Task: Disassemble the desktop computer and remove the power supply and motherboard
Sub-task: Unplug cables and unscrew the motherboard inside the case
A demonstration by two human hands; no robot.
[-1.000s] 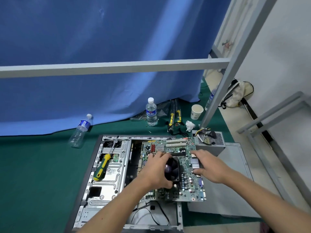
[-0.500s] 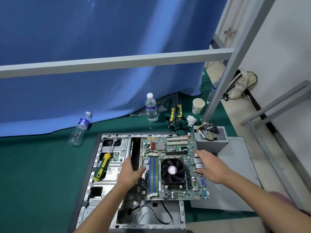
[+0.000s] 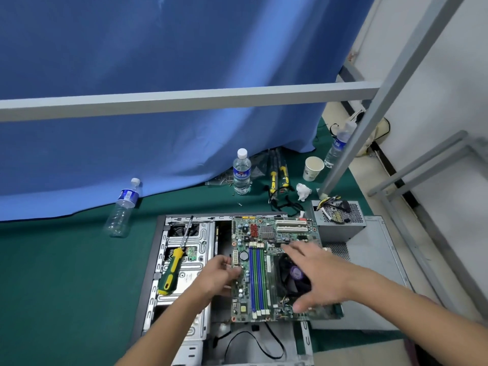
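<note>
From the head camera, the only view: the motherboard (image 3: 264, 265) lies over the right half of the open case (image 3: 182, 262), its long axis running from the near edge of the green surface (image 3: 52, 273) toward the far edge, with its right side reaching past the case wall. The left hand (image 3: 219, 276) grips the board's left edge about midway along, fingers curled round it from the side. The right hand (image 3: 317, 273) lies flat over the fan (image 3: 290, 273) and the board's right part, fingers spread and straight, the thumb down near the near-right corner; whether any fingertip hooks under the right edge is hidden by the hand itself.

The board sits between the two hands, so the coming lift seems to turn on both edges rising together; the left hand already has its hold, while the right looks nearer to pressing than holding. The power supply (image 3: 338, 220) is already out, standing on the grey side panel (image 3: 375, 262) toward the far-right corner of the surface, just beside the board's far-right corner.

A screwdriver (image 3: 174, 268) rests on the drive cage in the case's left half. Whether any cable holds the board from beneath cannot be made out; the black cable (image 3: 250, 339) at the case's near end runs under it out of sight.
</note>
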